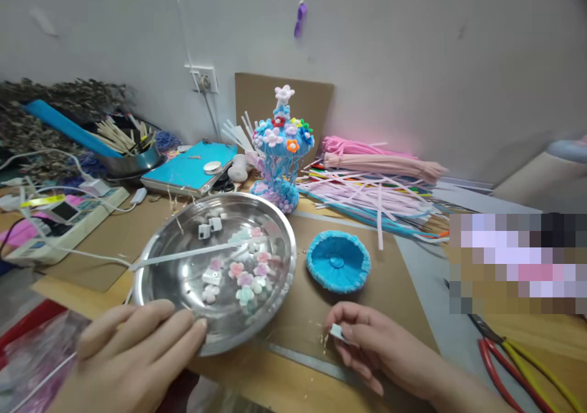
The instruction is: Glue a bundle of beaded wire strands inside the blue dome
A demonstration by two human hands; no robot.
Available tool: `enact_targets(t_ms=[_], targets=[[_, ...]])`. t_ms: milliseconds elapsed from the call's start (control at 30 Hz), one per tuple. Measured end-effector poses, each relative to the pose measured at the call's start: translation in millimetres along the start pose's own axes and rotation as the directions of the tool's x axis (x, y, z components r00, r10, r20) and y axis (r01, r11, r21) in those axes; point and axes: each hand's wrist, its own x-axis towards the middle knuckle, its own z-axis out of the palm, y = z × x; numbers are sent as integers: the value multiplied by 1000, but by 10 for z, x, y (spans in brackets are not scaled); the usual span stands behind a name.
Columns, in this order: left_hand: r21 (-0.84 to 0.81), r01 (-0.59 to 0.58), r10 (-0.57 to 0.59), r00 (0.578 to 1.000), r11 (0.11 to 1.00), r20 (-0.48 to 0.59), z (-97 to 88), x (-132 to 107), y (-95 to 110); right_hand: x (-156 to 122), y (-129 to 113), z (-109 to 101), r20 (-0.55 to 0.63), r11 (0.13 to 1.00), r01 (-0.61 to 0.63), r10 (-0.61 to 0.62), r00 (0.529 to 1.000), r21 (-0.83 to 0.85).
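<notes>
Steel basin [178, 285], round and shallow, stands at the near left of the wooden table [284, 379], its right side over a brown cardboard sheet [389, 285]; a scatter of small items lies inside, mostly toward the right half. Heap of fuzzy stems [385, 196], in pink, pale lilac and blue, lies at the rear right near the wall; blue folder [197, 159] lies flat at the rear left, behind the basin; flower-topped ornament [284, 147] stands upright behind the basin, its blue cap set with coloured blossoms above hanging strands.

Left hand [131, 352] is open, back upward, fingers extended over the near rim of the basin; how firmly they bear on it cannot be told. Right hand [385, 346] is closed in a pinch of thumb and forefinger, the other fingers loosely curled, over the near part of the cardboard and apart from the basin. Pliers [480, 326], with red and yellow handles, lie to the right of that hand; blue bowl [336, 281], fuzzy and hollow side up, sits on the cardboard just beyond it, with a small disc at its centre.

White strip [192, 254] crosses the left rim into the basin; small flowers [236, 270] in pink, lilac, white and pale green lie within; white blocks [215, 223], two side by side, rest toward the far side; small white piece [337, 331] is gripped at the right hand's fingertips.
</notes>
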Motion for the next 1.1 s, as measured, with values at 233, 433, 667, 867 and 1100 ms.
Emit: enact_targets(t_ms=[233, 433, 667, 867, 1100], targets=[[-132, -31, 41, 997, 991, 69, 132, -7, 294, -27, 10, -13, 7, 999, -33, 33, 999, -27], [-148, -31, 33, 999, 989, 14, 252, 18, 388, -28, -5, -9, 10, 997, -52, 52, 999, -64], [-283, -5, 7, 1000, 959, 7, 201, 133, 332, -26, 10, -10, 2, 995, -59, 59, 998, -79], [-383, 25, -15, 999, 924, 28, 34, 270, 172, -19, 12, -8, -6, 994, -69, 69, 998, -82], [-93, 244, -210, 938, 965, 276, 231, 820, -18, -16, 7, 13, -13, 995, -64, 63, 998, -74]])
